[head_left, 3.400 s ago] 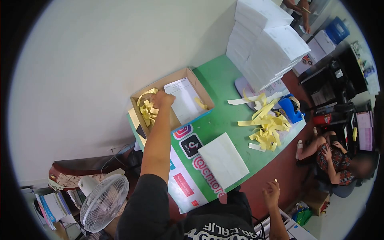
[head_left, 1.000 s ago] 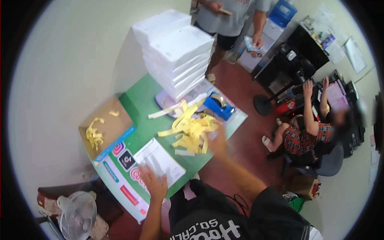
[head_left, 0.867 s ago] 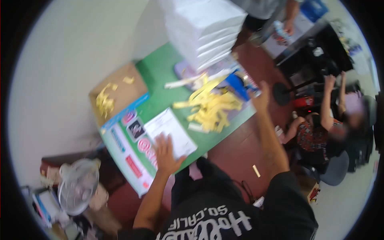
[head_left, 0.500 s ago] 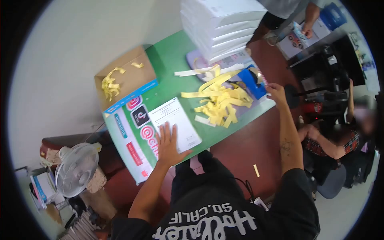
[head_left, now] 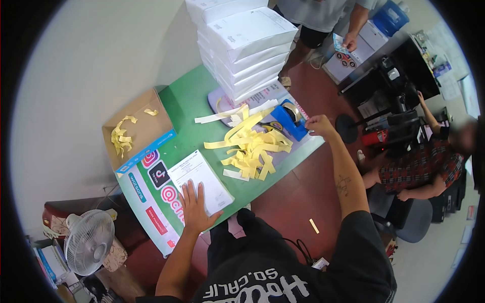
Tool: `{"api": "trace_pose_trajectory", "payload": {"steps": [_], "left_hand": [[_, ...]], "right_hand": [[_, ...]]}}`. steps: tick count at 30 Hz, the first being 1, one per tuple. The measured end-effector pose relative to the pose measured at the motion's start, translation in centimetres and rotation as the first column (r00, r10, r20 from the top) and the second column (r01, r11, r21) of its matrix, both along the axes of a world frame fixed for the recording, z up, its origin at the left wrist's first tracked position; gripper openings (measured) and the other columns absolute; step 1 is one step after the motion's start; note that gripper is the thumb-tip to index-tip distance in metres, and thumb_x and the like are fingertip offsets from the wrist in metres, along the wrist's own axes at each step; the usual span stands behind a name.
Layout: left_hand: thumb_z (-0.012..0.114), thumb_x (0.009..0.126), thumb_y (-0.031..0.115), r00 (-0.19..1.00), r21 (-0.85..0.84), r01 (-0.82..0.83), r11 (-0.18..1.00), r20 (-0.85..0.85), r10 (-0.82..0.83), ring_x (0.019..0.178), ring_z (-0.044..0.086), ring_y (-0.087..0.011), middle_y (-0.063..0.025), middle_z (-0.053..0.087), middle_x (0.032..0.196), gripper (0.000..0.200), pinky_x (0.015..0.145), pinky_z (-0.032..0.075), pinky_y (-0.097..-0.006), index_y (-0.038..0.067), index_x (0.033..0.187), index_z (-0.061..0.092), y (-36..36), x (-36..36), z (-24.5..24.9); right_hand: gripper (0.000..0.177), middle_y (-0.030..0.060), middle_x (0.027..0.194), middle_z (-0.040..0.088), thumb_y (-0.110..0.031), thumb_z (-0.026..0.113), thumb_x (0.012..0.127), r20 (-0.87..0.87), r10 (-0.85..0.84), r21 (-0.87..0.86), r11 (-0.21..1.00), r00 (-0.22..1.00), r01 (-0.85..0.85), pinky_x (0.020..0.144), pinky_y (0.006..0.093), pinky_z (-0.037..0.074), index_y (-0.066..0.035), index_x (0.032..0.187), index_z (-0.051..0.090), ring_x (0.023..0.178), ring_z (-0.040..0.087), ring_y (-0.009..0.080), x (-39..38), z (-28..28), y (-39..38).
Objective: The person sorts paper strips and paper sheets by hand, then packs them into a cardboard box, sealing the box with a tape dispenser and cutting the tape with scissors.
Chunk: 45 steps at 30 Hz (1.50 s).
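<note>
My left hand (head_left: 196,206) lies flat with fingers spread on the lower left part of a white printed pad (head_left: 203,182). At the table's right edge, my right hand (head_left: 319,125) is at the end of a blue tape dispenser (head_left: 291,120). Its fingers are pinched together; whatever is between them is too small to make out. A pile of yellow paper strips (head_left: 257,151) lies between the pad and the dispenser, with white strips (head_left: 214,118) at its upper left.
A tall stack of white paper packs (head_left: 247,50) stands at the table's (head_left: 189,86) back. An open cardboard box (head_left: 146,126) holds yellow scraps. A fan (head_left: 90,242) stands at left. One person stands behind the stack; another sits at right.
The whole view has shifted, so the table appears lower and further left. My left hand stays on the pad and my right hand stays by the dispenser. The seated person's torso shows more.
</note>
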<state>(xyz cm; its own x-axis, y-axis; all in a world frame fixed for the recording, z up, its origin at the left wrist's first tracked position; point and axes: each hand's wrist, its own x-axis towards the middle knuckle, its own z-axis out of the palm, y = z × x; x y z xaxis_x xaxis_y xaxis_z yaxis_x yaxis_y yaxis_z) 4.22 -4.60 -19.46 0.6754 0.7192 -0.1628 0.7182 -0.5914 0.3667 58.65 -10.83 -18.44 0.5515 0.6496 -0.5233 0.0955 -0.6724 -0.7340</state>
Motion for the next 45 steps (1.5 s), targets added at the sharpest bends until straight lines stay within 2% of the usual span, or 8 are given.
{"api": "trace_pose_trajectory", "payload": {"steps": [7, 11, 17, 20, 24, 28, 37, 45], "left_hand": [[0.08, 0.066, 0.055, 1.0, 0.0, -0.004, 1.0, 0.003, 0.004, 0.146, 0.002, -0.0526, -0.0314, 0.005, 0.159, 0.12, 0.114, 0.008, -0.065, 0.003, 0.155, 0.019, 0.0, 0.2, 0.2], [0.079, 0.066, 0.054, 1.0, 0.023, -0.004, 1.0, 0.014, 0.004, 0.147, 0.003, -0.052, -0.0309, 0.005, 0.16, 0.118, 0.114, 0.009, -0.0649, 0.002, 0.155, 0.02, -0.1, 0.1, 0.1], [0.079, 0.066, 0.056, 1.0, 0.023, 0.007, 1.0, 0.01, -0.008, 0.146, 0.003, -0.0533, -0.0319, 0.005, 0.159, 0.12, 0.113, 0.008, -0.0671, 0.004, 0.155, 0.018, -0.2, -0.1, -0.4], [0.078, 0.066, 0.057, 1.0, 0.022, 0.007, 1.0, 0.001, -0.007, 0.146, 0.004, -0.0536, -0.0324, 0.005, 0.159, 0.12, 0.113, 0.008, -0.0672, 0.003, 0.155, 0.018, -0.2, -0.4, 0.0], [0.077, 0.067, 0.058, 0.998, 0.045, 0.03, 0.999, 0.062, -0.032, 0.145, 0.004, -0.0539, -0.0329, 0.005, 0.159, 0.119, 0.113, 0.005, -0.0668, 0.002, 0.155, 0.018, -0.1, -0.4, -0.5], [0.074, 0.072, 0.053, 0.997, -0.001, 0.036, 0.999, 0.065, -0.036, 0.146, 0.004, -0.0538, -0.0327, 0.006, 0.159, 0.112, 0.113, 0.002, -0.0676, 0.002, 0.155, 0.019, -0.1, -0.3, -0.2], [0.06, 0.088, 0.033, 0.974, 0.057, 0.06, 0.997, 0.214, -0.071, 0.145, 0.007, -0.055, -0.0338, 0.009, 0.158, 0.083, 0.109, 0.002, -0.0729, 0.001, 0.154, 0.022, 0.5, -1.8, -2.2], [0.058, 0.089, 0.034, 0.983, 0.05, 0.036, 0.998, 0.18, -0.044, 0.146, 0.006, -0.0524, -0.0319, 0.008, 0.159, 0.081, 0.11, 0.005, -0.0716, 0.001, 0.154, 0.021, 0.4, -1.8, -1.5]], "right_hand": [[0.004, 0.0038, 0.1, 0.065, -0.008, 0.066, 0.086, -0.185, -0.174, 0.25, 0.944, 0.967, 0.217, 0.078, 0.0354, 0.058, -0.005, 0.089, 0.065, 0.092, 0.063, 0.0148, -1.3, -0.9, -3.2], [0.004, 0.0002, 0.081, 0.06, -0.007, 0.066, 0.085, -0.15, -0.213, 0.281, 0.927, 0.965, 0.248, 0.068, 0.0281, 0.056, -0.004, 0.085, 0.064, 0.074, 0.059, 0.0092, -2.7, -2.1, -4.8], [0.001, 0.0054, 0.082, 0.065, -0.001, 0.064, 0.083, -0.145, -0.307, 0.372, 0.864, 0.941, 0.339, 0.068, 0.0298, 0.057, -0.002, 0.084, 0.064, 0.078, 0.065, 0.0133, -2.4, -4.3, -4.4], [0.005, 0.0071, 0.075, 0.065, 0.002, 0.061, 0.082, 0.13, -0.39, 0.12, 0.919, 0.912, 0.376, 0.067, 0.03, 0.058, 0.0, 0.081, 0.064, 0.074, 0.067, 0.015, -2.1, -5.4, -4.9], [0.01, 0.0074, 0.068, 0.064, 0.003, 0.058, 0.082, 0.103, -0.635, 0.414, 0.727, 0.766, 0.548, 0.054, 0.0271, 0.051, 0.0, 0.073, 0.061, 0.057, 0.061, 0.0148, -5.3, -5.2, -5.8], [0.013, 0.0032, 0.067, 0.063, 0.002, 0.055, 0.083, 0.097, -0.489, 0.503, 0.776, 0.867, 0.381, 0.05, 0.025, 0.046, -0.001, 0.081, 0.067, 0.056, 0.058, 0.0095, -10.4, -5.7, -8.4], [0.007, 0.0039, 0.075, 0.065, -0.004, 0.065, 0.09, -0.341, -0.268, 0.363, 0.846, 0.901, 0.39, 0.057, 0.0238, 0.05, 0.002, 0.093, 0.066, 0.063, 0.061, 0.0095, -34.4, -2.6, -6.9], [0.04, 0.0101, 0.079, 0.067, 0.002, 0.07, 0.083, -0.358, -0.272, 0.327, 0.859, 0.893, 0.393, 0.054, 0.0255, 0.05, 0.002, 0.113, 0.045, 0.063, 0.063, 0.0128, -44.7, -2.4, -4.7]]}}
